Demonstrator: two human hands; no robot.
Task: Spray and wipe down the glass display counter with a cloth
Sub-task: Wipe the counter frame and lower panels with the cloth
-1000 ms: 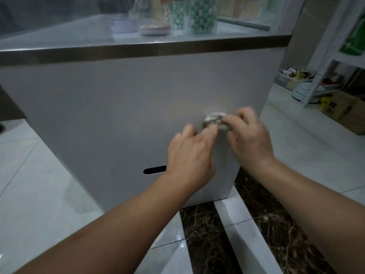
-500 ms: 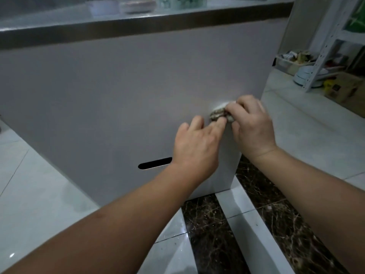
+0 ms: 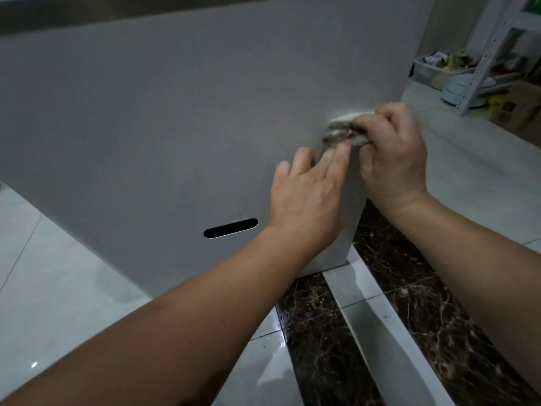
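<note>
You are in the wiping step, low on the white panel of the counter (image 3: 146, 112) rather than on its glass top, which is out of view here. Your right hand (image 3: 392, 159) has its fingers curled round the bunched cloth (image 3: 339, 134) and presses it against the panel near the right edge. Your left hand (image 3: 307, 194) is flat, with fingers straight and close together. Its fingertips are at the panel just below the cloth, and it holds nothing (it looks like a brace, though I cannot tell if it bears weight). The dark slot (image 3: 230, 227) sits lower and to the left, well apart from the cloth. No spray bottle shows. By my reading you are rubbing 1 small patch. The next move calls for firm pressure, then a sweep of the cloth left across the panel, with your left hand lifted out of its path. A shelf (image 3: 480, 63) stands at the far right.
</note>
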